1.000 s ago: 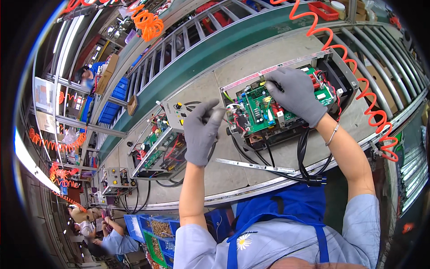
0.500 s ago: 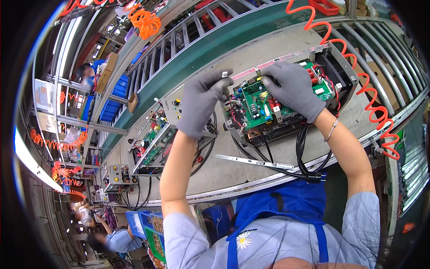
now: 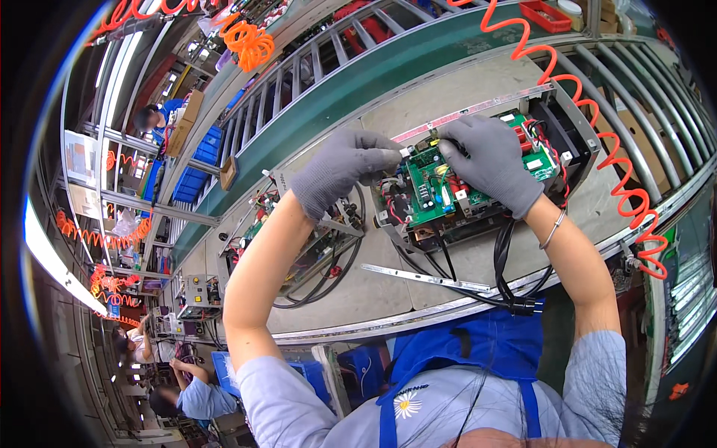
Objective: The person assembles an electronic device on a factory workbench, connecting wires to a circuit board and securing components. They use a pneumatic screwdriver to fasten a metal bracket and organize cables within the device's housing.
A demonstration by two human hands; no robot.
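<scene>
In front of me lies an open metal chassis [image 3: 396,233] with a green circuit board [image 3: 427,196] inside. My left hand [image 3: 336,166], in a grey glove, pinches a small white connector [image 3: 405,152] at the board's far left corner. Over the board's far side, my gloved right hand [image 3: 493,160] has its fingers curled down near a small yellow part [image 3: 435,142]. What lies under those fingertips is hidden. A black fan housing [image 3: 565,123] fills the chassis's right end.
Left of the chassis stands a second opened unit [image 3: 328,239] with loose black cables. A slotted metal strip [image 3: 426,278] and a power plug [image 3: 526,306] lie near the bench's front edge. A coiled red hose [image 3: 616,153] hangs at right. Co-workers sit at far left.
My left hand has moved right and down, bringing the white connector from the air to the board's corner. My right hand stays over the board.
</scene>
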